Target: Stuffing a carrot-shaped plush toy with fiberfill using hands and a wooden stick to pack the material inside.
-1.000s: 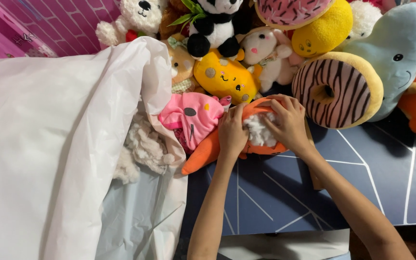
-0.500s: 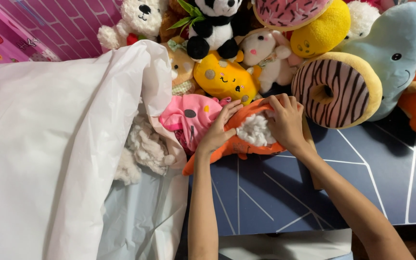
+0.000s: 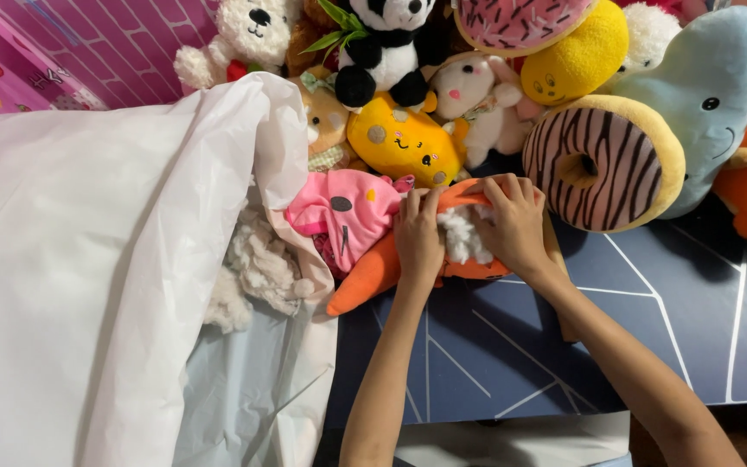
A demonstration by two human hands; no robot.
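Observation:
An orange plush toy [image 3: 365, 281] lies on the dark blue table [image 3: 650, 329], its seam open with white stuffing [image 3: 460, 235] showing. My left hand [image 3: 418, 238] grips the orange fabric on the left side of the opening. My right hand [image 3: 512, 220] holds the right side and presses on the stuffing. A pink plush [image 3: 343, 212] lies right beside my left hand.
A big white plastic bag [image 3: 88, 259] fills the left, with loose white stuffing [image 3: 252, 268] at its mouth. Several plush toys crowd the back: a striped doughnut [image 3: 603, 164], a yellow one [image 3: 404, 138], a panda [image 3: 386, 43], a blue elephant [image 3: 715, 95].
My left hand has drawn back from the pink plush side and closed on the orange toy at the opening. My right hand has stayed on the toy.

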